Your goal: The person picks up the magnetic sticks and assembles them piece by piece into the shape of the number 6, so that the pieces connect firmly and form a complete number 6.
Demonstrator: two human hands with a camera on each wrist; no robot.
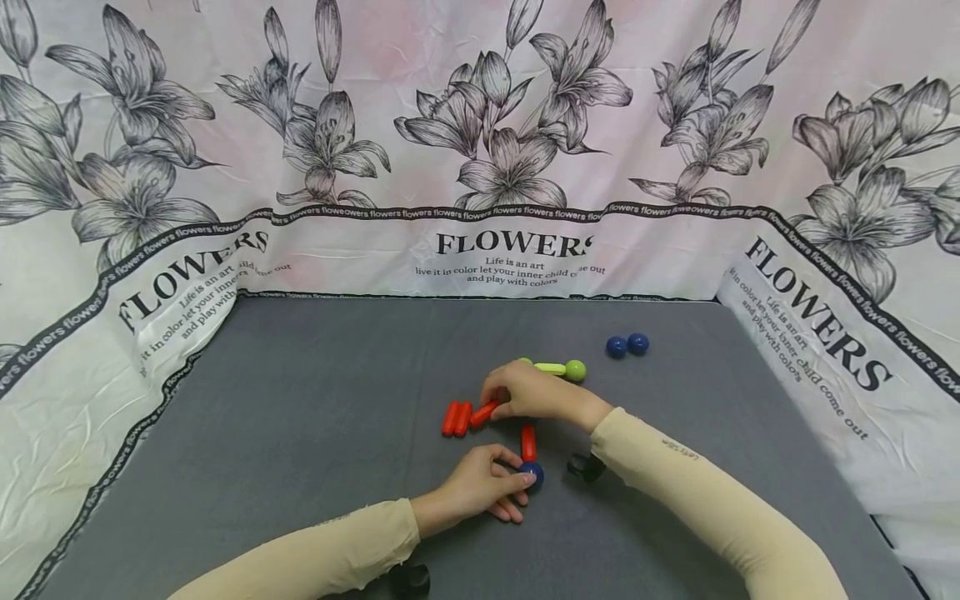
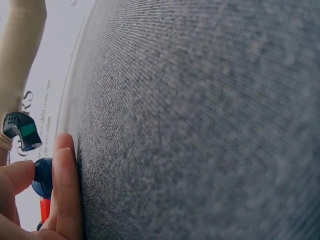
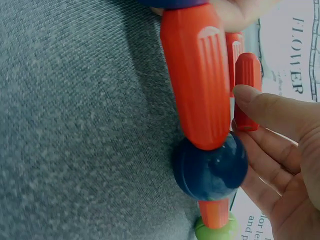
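Observation:
In the head view my left hand (image 1: 480, 483) pinches a blue ball (image 1: 532, 475) joined to a red stick (image 1: 528, 443). The left wrist view shows this blue ball (image 2: 44, 182) between thumb and fingers. My right hand (image 1: 536, 392) pinches a loose red stick (image 1: 483, 414) by its end, left of the joined pieces; the same stick (image 3: 247, 75) stands upright in the right wrist view. There a large red stick (image 3: 197, 85) runs between two blue balls, the farther one (image 3: 210, 170) followed by another red piece (image 3: 214, 212) and a green ball (image 3: 218, 231).
Two red sticks (image 1: 457, 419) lie side by side left of my right hand. Behind that hand are a yellow-green stick (image 1: 550, 368) and a green ball (image 1: 575, 370). Two blue balls (image 1: 627, 345) sit farther back right on the grey table (image 1: 300, 400). A flowered cloth hangs around it.

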